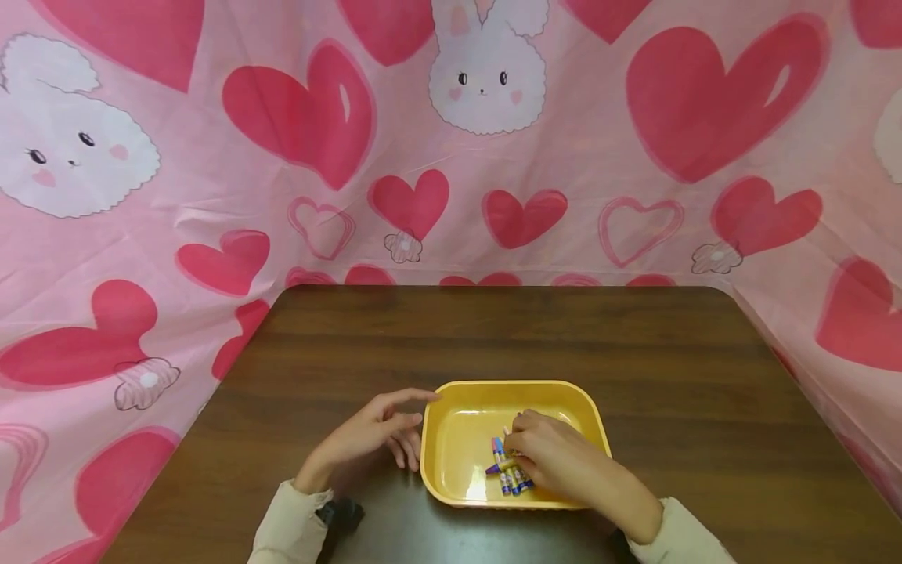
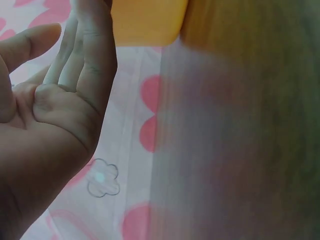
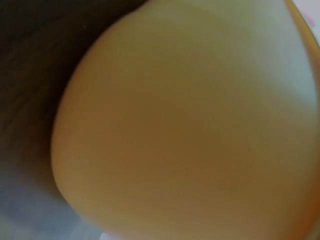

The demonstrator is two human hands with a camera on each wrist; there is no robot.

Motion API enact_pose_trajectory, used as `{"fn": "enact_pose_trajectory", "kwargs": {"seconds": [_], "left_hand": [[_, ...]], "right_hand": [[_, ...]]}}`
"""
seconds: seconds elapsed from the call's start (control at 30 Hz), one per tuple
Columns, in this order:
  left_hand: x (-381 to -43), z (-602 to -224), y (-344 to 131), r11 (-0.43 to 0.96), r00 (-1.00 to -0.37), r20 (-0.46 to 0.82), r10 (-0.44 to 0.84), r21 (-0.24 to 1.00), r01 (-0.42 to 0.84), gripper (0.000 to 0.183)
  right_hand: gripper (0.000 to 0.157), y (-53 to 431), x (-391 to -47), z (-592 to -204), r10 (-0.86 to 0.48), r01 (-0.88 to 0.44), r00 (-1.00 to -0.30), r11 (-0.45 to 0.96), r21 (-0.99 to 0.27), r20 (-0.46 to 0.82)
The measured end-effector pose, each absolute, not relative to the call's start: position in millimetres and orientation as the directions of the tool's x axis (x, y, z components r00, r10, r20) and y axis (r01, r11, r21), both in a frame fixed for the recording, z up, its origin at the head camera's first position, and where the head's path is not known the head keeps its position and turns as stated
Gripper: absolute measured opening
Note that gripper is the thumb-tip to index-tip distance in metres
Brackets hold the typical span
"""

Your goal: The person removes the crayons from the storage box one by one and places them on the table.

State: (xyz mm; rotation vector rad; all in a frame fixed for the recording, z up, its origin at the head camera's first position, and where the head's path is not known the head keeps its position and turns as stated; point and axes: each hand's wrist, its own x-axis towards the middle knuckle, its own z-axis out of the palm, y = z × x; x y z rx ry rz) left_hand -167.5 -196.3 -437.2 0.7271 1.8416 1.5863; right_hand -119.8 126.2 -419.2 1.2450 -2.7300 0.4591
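Note:
A yellow tray (image 1: 444, 446) sits on the table and holds several crayons (image 1: 504, 482) with blue, pink and purple tips, lying close together. One purple-tipped crayon (image 1: 496, 468) lies slantwise across the others, its far end under my right hand (image 1: 560, 454). That hand reaches over the tray's right side, fingers curled down and pinching at a crayon; the fingertips are partly hidden. My left hand (image 1: 373, 431) is at the tray's left rim, index finger stretched along the corner, other fingers loosely bent beside the wall. The left wrist view shows its palm (image 2: 65, 110) holding nothing.
The dark brown wooden table (image 1: 507, 337) extends behind and to both sides of the tray. A pink cloth (image 1: 451, 219) with hearts and rabbits hangs around the table. In the right wrist view a blurred, rounded tan shape (image 3: 175, 125) fills most of the picture.

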Motion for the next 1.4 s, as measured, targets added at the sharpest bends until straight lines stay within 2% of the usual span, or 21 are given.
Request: {"fn": "enact_pose_trajectory", "kwargs": {"seconds": [0.33, 0.57, 0.77, 1.1, 1.4], "left_hand": [[-160, -443, -191, 0.078, -0.68, -0.105, 0.726, 0.994, -0.071, 0.05], [-161, -447, -191, 0.065, -0.687, -0.144, 0.712, 0.988, -0.14, 0.051], [-162, -449, -191, 0.016, -0.683, -0.105, 0.723, 0.991, -0.136, 0.05], [-164, -454, -188, -0.002, -0.678, -0.106, 0.728, 0.988, -0.157, 0.049], [-165, -456, -188, 0.016, -0.679, -0.127, 0.723, 0.986, -0.167, 0.049]], "right_hand": [[0.023, 120, -118, -425, -0.731, -0.761, -0.649, 0.617, -0.204, 0.212], [0.026, 118, -117, -426, -0.746, -0.779, -0.626, 0.612, -0.134, 0.227], [0.022, 115, -117, -426, -0.752, -0.792, -0.602, 0.604, -0.084, 0.268], [0.01, 137, -117, -410, -0.649, -0.709, -0.7, 0.678, -0.192, 0.298], [0.011, 164, -105, -414, -0.532, -0.643, -0.75, 0.725, -0.246, 0.393]]}}
